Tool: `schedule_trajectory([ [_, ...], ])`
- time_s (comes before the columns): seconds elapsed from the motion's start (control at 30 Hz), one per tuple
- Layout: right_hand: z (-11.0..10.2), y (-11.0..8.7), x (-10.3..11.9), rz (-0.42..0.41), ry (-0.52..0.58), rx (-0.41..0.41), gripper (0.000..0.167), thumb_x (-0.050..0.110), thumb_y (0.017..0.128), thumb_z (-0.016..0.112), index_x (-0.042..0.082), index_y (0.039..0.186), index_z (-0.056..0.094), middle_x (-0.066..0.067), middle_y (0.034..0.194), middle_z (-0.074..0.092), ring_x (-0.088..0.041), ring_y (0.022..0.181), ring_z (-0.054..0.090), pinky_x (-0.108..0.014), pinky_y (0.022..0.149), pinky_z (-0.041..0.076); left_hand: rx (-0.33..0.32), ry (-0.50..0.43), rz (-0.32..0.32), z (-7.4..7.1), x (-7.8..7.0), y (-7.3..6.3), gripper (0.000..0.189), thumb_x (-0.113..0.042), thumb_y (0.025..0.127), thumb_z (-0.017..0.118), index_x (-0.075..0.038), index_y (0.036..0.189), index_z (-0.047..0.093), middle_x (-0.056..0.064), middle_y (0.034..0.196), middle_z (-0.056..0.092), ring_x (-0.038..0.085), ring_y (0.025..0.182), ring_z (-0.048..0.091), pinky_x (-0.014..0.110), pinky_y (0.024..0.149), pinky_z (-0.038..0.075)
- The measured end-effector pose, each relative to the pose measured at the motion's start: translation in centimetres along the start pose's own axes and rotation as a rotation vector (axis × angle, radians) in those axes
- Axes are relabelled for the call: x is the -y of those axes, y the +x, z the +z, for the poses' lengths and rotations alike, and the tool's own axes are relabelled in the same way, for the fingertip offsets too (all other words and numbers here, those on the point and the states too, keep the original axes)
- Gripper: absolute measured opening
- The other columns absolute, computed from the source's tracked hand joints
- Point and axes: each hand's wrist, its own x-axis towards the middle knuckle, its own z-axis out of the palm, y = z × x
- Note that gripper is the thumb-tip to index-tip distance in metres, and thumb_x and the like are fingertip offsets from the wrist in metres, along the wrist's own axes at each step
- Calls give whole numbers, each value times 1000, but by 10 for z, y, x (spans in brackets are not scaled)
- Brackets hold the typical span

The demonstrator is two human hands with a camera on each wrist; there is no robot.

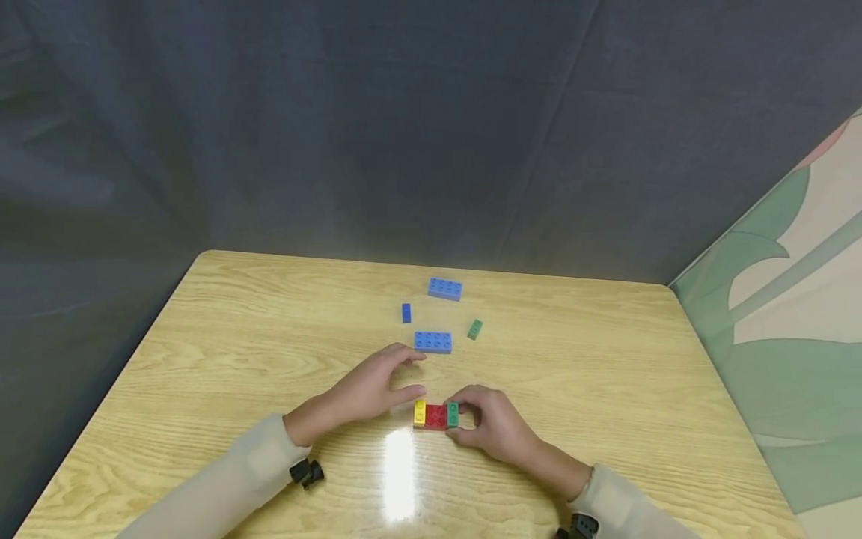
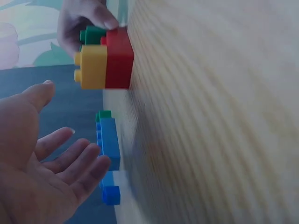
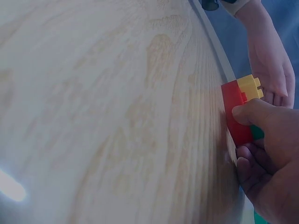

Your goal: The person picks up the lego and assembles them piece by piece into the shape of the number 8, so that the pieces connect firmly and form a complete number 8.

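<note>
Toward six o'clock on the wooden table (image 1: 592,374), a red toy brick (image 1: 436,416) is pinched by the right hand (image 1: 497,425). It is topped at nine o'clock by a two-stud yellow brick (image 1: 420,414) and at three by a two-stud green brick (image 1: 453,415). At ten, the left hand (image 1: 367,385) is held with thumb and fingers apart; at twelve, an eight-stud blue brick (image 1: 433,343) is seen.

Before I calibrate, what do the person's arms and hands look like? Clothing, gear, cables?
Long, plain beige left sleeve and right sleeve, ending at the wrists. Small, blocky black left wrist camera and right wrist camera, the latter partly out of frame. The left hand and right hand show no gloves or rings. No cables visible.
</note>
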Motion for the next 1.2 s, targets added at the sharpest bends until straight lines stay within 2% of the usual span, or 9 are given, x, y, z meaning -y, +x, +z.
schedule_trajectory([
  [0.27,0,1,0,2,-2,2,28,9,79,88,12,104,75,8,93,67,-7,69,49,-21,58,46,-73,25,10,-3,14,21,53,-29,97,72,-3,139,55,13,139,56,31,129,54,47,110,44],
  [0.47,-1,1,0,18,4,10,28,8,79,88,12,104,75,8,94,68,-7,70,50,-21,59,47,-95,43,-25,-3,24,36,55,-30,97,72,-2,141,53,13,138,56,29,130,54,44,111,43],
  [0.8,-1,0,1,19,-2,6,29,8,78,88,12,104,75,8,94,68,-7,70,51,-21,59,47,-65,86,-57,-3,27,54,62,-32,95,74,-1,144,51,12,139,56,27,128,55,40,110,45],
  [1.0,0,0,1,21,0,5,29,8,78,88,12,104,75,9,93,67,-7,70,51,-21,59,47,-37,129,-85,-1,27,60,63,-34,95,74,-2,145,52,13,142,56,27,132,53,40,113,41],
  [1.2,0,0,1,26,-9,7,29,8,78,88,12,104,75,9,92,67,-7,68,50,-21,58,47,-34,187,-75,3,27,64,61,-32,94,76,-1,142,54,14,143,57,30,133,51,42,115,38],
])
